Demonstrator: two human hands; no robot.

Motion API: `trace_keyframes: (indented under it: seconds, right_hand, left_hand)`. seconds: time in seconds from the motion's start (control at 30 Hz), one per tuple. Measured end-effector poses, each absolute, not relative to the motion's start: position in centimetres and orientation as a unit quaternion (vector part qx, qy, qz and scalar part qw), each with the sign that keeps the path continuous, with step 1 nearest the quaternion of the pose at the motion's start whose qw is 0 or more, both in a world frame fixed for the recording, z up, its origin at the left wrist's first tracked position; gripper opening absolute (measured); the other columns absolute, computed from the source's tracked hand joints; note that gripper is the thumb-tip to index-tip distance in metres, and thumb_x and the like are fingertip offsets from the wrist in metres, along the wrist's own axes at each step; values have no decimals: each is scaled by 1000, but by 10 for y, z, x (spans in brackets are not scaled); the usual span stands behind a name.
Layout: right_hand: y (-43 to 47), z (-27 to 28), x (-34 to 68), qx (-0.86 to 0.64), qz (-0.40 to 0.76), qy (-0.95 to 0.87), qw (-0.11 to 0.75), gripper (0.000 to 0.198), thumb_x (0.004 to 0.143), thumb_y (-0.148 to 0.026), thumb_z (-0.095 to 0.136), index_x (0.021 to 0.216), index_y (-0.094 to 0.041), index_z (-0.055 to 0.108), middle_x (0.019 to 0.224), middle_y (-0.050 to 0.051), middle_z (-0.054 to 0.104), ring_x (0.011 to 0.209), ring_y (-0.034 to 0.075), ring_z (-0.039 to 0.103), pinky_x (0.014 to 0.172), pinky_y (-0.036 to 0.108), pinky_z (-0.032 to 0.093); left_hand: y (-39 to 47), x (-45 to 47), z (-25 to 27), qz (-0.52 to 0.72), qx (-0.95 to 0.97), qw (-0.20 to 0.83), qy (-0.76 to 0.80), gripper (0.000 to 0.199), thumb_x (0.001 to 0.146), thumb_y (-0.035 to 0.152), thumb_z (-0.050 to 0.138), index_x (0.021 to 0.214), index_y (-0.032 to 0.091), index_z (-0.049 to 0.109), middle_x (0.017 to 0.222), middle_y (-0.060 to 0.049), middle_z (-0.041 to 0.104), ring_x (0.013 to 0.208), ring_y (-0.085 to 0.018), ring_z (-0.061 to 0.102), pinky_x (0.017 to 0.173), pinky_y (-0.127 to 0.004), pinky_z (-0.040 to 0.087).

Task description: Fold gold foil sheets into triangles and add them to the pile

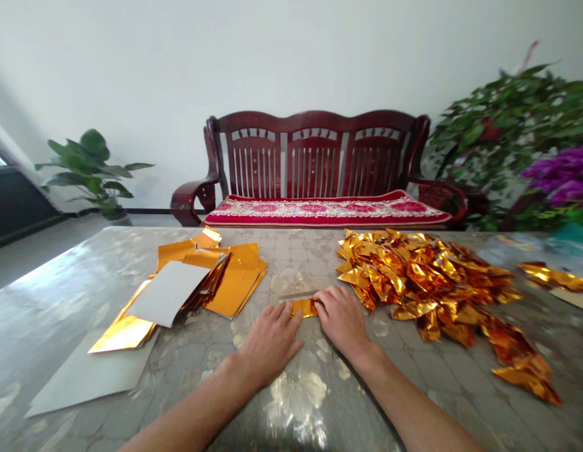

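Observation:
On the table in the middle lies a small folded strip of gold foil paper [305, 307]. My left hand [272, 339] presses its fingers on the left end, with the thumb held out to the side. Curled around the right end are the fingers of my right hand [341, 317]. A thin flat stick [296, 294] lies just beyond the strip, its right end close to my right fingers. To the left is a loose stack of flat gold foil sheets [239, 276], with a pale sheet [169, 293] on top. A heap of folded gold foil pieces [414, 270] spreads out on the right.
A larger grey sheet [93, 373] lies on the patterned table [201, 402] at the front left. Clear plastic [511, 250] rests at the right edge. Behind the table stand a wooden bench [313, 157] with a red cushion, a potted plant [96, 169] and purple flowers [565, 172].

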State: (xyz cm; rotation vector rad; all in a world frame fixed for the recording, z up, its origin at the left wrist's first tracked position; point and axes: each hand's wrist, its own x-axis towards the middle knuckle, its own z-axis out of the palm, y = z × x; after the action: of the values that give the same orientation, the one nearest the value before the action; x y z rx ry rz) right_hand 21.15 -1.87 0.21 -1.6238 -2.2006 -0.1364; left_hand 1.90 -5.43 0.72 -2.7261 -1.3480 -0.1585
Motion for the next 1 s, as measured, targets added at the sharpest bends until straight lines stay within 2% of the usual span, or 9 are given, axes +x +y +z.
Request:
trace_keyframes:
  seconds: [0.13,0.23,0.37,0.5,0.6,0.7,1.0]
  right_hand:
    - [-25,1,208,-527,-66,-824,198,15,93,-19,56,92,-23,71,96,5,68,98,23,55,85,36,40]
    - [-35,-2,200,-475,-44,-854,208,19,93,-14,54,99,-21,71,107,6,69,110,22,55,98,37,42]
    - [-52,-7,190,-465,-8,-866,186,41,91,-11,46,130,-9,59,135,16,60,127,24,51,112,41,37]
    - [-63,-7,190,-478,29,-866,145,53,93,-24,48,143,-7,47,150,20,45,140,29,40,116,48,33]
    - [-64,-4,194,-487,55,-865,111,65,93,-40,51,148,-6,40,155,20,36,145,31,32,118,50,30]
    - [-63,1,200,-496,66,-861,84,69,94,-47,47,150,-7,38,157,20,31,147,31,27,118,51,27]
    - [-54,10,211,-549,68,-832,29,66,95,-42,43,153,-13,33,160,12,26,149,29,22,120,54,18]
  left_hand:
    - [-57,23,10,-51,-889,55,-452,50,95,42,50,137,14,50,142,-19,51,129,-31,49,104,-44,41]
    - [-58,27,12,-48,-883,58,-462,50,95,40,52,137,14,50,142,-18,52,126,-31,51,102,-44,43]
    - [-57,28,11,-35,-883,57,-465,48,96,36,50,137,10,51,144,-18,52,129,-31,50,105,-44,42]
    - [-57,26,8,-11,-882,56,-467,49,96,26,49,141,7,47,147,-19,48,134,-31,47,108,-44,41]
    - [-59,26,9,12,-871,51,-489,51,95,26,51,142,5,46,148,-21,46,137,-32,44,110,-45,40]
    - [-61,27,12,26,-856,40,-514,55,94,31,54,142,3,46,149,-23,44,138,-33,42,111,-46,38]
    - [-63,22,24,29,-854,9,-519,56,92,34,58,140,5,49,148,-23,45,135,-34,45,110,-48,40]
